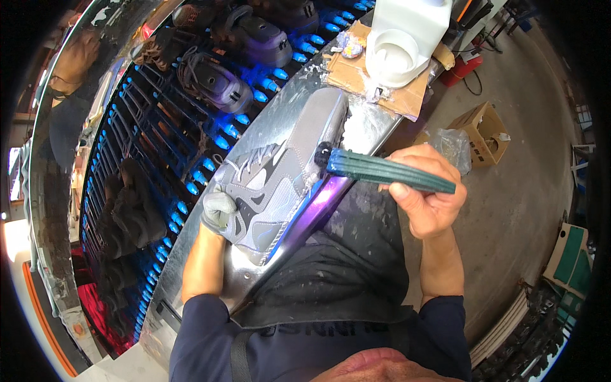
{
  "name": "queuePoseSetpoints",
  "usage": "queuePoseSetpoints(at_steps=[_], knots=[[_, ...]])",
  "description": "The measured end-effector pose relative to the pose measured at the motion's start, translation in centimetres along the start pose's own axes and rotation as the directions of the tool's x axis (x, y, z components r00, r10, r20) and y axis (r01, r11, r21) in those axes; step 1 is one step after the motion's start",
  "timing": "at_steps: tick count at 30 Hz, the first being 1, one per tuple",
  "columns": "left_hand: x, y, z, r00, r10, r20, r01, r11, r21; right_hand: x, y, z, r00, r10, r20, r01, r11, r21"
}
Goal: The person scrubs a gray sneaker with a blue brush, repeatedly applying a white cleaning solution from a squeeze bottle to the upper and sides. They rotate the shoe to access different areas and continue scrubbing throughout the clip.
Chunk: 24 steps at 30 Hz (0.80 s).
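Head view, taken from the grey shoe [280, 184] as landmark: lying sole-edge out on the shiny metal ledge [363, 127], toe toward the body, heel toward the far end. At its near, toe end, left hand [219, 210] in a grey glove, closed around the upper and pinning it to the ledge. Just right of the shoe's side, right hand [426, 197] bare, fingers wrapped tight round the green handle of a brush [388, 172], black bristle head touching the rim where upper meets sole. Beyond the heel, a torn piece of cardboard [369, 76] with a white tub [398, 54] standing on it, mouth open, and a white jug [407, 16] behind. Left of the shoe, below the ledge, a dark rack lit by rows of blue-tipped pegs [229, 127], other shoes [216, 83] resting on it. Right of the shoe and well apart, down on the concrete floor, an open cardboard box [484, 130] and a crumpled plastic bag [452, 146]. Likely trouble: bristles straying up off the sole edge and smearing the grey upper, from too steep a tilt of the brush; shoe sliding along the slick metal under brush pressure if the gloved grip slackens; elbow or brush handle knocking the open tub on a return reach.
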<state>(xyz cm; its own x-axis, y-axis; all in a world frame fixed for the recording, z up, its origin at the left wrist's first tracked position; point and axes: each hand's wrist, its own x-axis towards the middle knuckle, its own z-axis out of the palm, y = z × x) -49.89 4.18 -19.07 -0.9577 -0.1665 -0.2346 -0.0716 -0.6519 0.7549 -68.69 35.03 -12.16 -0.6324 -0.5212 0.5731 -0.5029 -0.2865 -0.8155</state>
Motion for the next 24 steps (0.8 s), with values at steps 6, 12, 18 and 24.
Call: queuePoseSetpoints(at_steps=[6,12,18,24], knots=[[-0.2,0.0,0.3,0.999,-0.020,-0.025,0.019,0.999,-0.034,-0.2,-1.6,0.4,0.994,-0.036,0.100,0.037,0.999,-0.008],[0.2,0.3,1.1,0.993,-0.075,0.088,0.085,0.989,-0.121,-3.6,1.8,2.7,0.989,0.001,-0.151,-0.006,1.000,-0.028],[0.4,0.3,1.3,0.988,-0.035,0.153,0.061,0.984,-0.170,-2.4,-0.9,1.7,0.970,0.148,-0.191,-0.119,0.980,0.157],[0.6,0.1,1.1,0.979,-0.060,0.196,0.091,0.984,-0.153,-1.0,-2.1,0.7,0.994,0.089,-0.063,-0.096,0.987,-0.128]])
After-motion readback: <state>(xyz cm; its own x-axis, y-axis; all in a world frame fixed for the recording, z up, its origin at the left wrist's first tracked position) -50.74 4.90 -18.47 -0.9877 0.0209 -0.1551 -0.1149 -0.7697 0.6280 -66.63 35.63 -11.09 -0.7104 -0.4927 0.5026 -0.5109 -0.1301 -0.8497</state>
